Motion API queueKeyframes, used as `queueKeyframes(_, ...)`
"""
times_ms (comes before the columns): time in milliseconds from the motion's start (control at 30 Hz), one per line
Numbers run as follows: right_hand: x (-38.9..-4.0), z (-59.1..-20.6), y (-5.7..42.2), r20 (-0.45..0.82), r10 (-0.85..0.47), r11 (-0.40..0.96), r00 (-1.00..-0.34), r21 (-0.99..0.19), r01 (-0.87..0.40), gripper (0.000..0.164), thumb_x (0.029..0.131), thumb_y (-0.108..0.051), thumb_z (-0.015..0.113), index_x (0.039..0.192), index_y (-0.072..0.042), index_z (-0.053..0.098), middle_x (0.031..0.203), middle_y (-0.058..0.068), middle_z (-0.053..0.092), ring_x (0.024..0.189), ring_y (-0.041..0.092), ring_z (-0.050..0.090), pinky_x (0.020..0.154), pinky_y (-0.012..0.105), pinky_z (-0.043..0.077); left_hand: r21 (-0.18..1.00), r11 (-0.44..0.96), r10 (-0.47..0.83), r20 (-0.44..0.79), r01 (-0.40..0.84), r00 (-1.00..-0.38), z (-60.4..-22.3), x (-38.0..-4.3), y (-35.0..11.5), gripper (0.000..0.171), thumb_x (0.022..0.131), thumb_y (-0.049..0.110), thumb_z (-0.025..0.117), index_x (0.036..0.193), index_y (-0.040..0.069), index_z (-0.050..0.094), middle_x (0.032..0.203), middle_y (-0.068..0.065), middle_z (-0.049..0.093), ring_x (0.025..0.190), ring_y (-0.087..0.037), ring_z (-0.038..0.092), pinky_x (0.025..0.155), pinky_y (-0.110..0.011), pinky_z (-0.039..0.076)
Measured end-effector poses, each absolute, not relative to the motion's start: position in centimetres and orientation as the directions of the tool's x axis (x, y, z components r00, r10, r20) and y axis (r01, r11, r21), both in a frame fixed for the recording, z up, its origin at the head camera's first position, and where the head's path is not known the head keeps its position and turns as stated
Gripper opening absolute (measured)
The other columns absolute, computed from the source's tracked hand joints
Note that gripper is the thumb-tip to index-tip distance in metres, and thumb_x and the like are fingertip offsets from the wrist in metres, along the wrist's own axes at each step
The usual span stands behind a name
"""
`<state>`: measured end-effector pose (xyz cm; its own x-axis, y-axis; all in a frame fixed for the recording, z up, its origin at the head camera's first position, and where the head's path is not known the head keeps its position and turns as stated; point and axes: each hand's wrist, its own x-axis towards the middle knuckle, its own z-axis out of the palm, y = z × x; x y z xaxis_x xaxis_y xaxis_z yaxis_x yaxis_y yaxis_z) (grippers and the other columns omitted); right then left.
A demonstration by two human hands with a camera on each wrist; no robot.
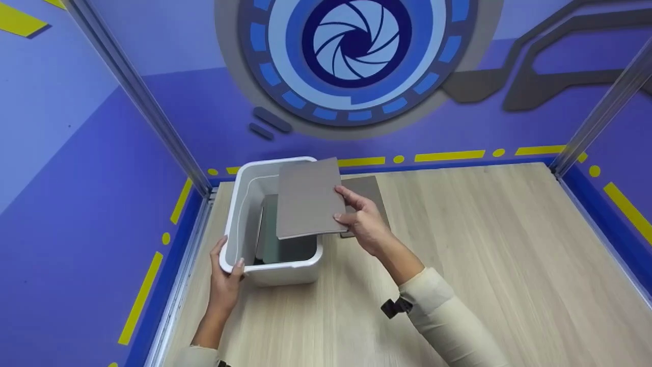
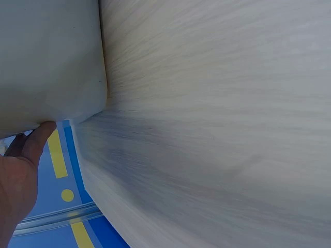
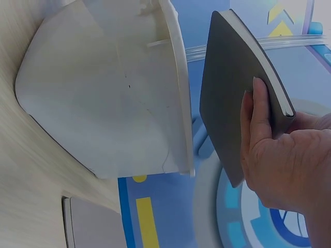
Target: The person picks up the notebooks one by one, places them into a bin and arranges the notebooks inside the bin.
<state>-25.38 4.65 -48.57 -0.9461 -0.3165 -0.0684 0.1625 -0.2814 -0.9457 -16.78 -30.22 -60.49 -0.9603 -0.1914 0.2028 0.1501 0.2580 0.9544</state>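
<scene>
My right hand grips a grey-brown notebook by its right edge, thumb on top and fingers beneath. In the right wrist view the notebook shows its pale page edges, held apart from the bin. It hangs over the right part of a white plastic bin. My left hand holds the bin's near left corner by the rim. Inside the bin stands a dark green notebook, partly hidden by the held one. A second grey-brown notebook lies on the table right of the bin, partly behind my right hand.
The wooden table stretches to the right and front of the bin. Blue printed walls with metal corner posts enclose it at the back and both sides. The bin stands near the back left corner.
</scene>
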Motion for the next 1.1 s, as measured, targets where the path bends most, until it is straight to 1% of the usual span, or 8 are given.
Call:
queueKeyframes(300,-25.5,-48.8,4.0,-0.080,-0.313,-0.254,-0.946,-0.953,0.164,0.076,0.095,0.010,0.057,0.166,-0.005,0.035,0.151,0.022,0.042,0.132,0.031,0.053,0.093,0.028,0.058,0.954,0.267,-0.196,0.191,0.135,-0.962,-60.5,-16.7,-30.2,0.076,0.102,0.016,0.057,0.168,0.020,0.020,0.169,-0.018,0.031,0.134,-0.041,0.048,0.081,-0.023,0.055)
queueKeyframes(467,-25.6,-48.8,3.4,-0.080,-0.307,-0.251,-0.948,-0.954,0.162,0.076,0.095,0.010,0.057,0.166,-0.005,0.036,0.151,0.021,0.043,0.131,0.031,0.053,0.094,0.030,0.058,0.950,0.286,-0.207,0.186,0.123,-0.960,-60.5,-16.7,-30.2,0.075,0.102,0.017,0.057,0.168,0.022,0.021,0.169,-0.015,0.033,0.126,-0.032,0.051,0.079,-0.027,0.057)
queueKeyframes(567,-25.7,-48.9,3.0,-0.077,-0.309,-0.253,-0.948,-0.954,0.160,0.077,0.094,0.010,0.057,0.166,-0.005,0.035,0.149,0.022,0.044,0.128,0.030,0.054,0.094,0.028,0.057,0.949,0.294,-0.214,0.182,0.115,-0.960,-60.5,-16.8,-30.2,0.075,0.102,0.017,0.058,0.168,0.023,0.022,0.168,-0.014,0.035,0.120,-0.026,0.052,0.079,-0.028,0.057)
queueKeyframes(700,-25.7,-49.0,2.5,-0.088,-0.311,-0.254,-0.946,-0.952,0.172,0.078,0.093,0.011,0.057,0.166,-0.005,0.035,0.150,0.023,0.045,0.125,0.028,0.055,0.090,0.024,0.056,0.950,0.291,-0.213,0.181,0.114,-0.960,-60.5,-16.7,-30.1,0.075,0.103,0.017,0.058,0.168,0.022,0.022,0.168,-0.015,0.035,0.120,-0.026,0.052,0.079,-0.027,0.057)
queueKeyframes(800,-25.7,-49.1,2.2,-0.101,-0.313,-0.254,-0.944,-0.949,0.186,0.078,0.093,0.010,0.057,0.166,-0.005,0.035,0.153,0.023,0.044,0.124,0.028,0.056,0.089,0.024,0.056,0.952,0.283,-0.212,0.179,0.115,-0.961,-60.6,-16.7,-30.1,0.075,0.102,0.016,0.058,0.168,0.022,0.022,0.168,-0.015,0.034,0.120,-0.026,0.052,0.080,-0.028,0.058)
queueKeyframes(900,-25.7,-49.2,1.9,-0.106,-0.315,-0.253,-0.943,-0.948,0.191,0.077,0.093,0.010,0.057,0.166,-0.005,0.036,0.154,0.023,0.044,0.126,0.028,0.056,0.091,0.027,0.057,0.952,0.281,-0.215,0.186,0.122,-0.959,-60.5,-16.8,-30.1,0.075,0.101,0.016,0.058,0.167,0.021,0.023,0.165,-0.016,0.036,0.116,-0.021,0.054,0.078,-0.027,0.058)
queueKeyframes(1000,-25.7,-49.3,1.7,-0.110,-0.319,-0.250,-0.941,-0.948,0.196,0.076,0.093,0.010,0.057,0.165,-0.004,0.038,0.149,0.023,0.046,0.126,0.028,0.055,0.093,0.028,0.056,0.951,0.280,-0.218,0.196,0.131,-0.956,-60.6,-16.8,-30.1,0.074,0.101,0.015,0.058,0.167,0.019,0.023,0.162,-0.017,0.038,0.111,-0.015,0.055,0.075,-0.024,0.056)
queueKeyframes(1100,-25.8,-49.4,1.4,-0.111,-0.311,-0.249,-0.944,-0.949,0.194,0.075,0.093,0.010,0.057,0.164,-0.004,0.039,0.145,0.023,0.047,0.125,0.028,0.055,0.094,0.029,0.056,0.950,0.276,-0.217,0.208,0.145,-0.954,-60.6,-16.9,-30.1,0.074,0.101,0.014,0.058,0.166,0.017,0.024,0.161,-0.018,0.039,0.109,-0.013,0.055,0.074,-0.023,0.054)
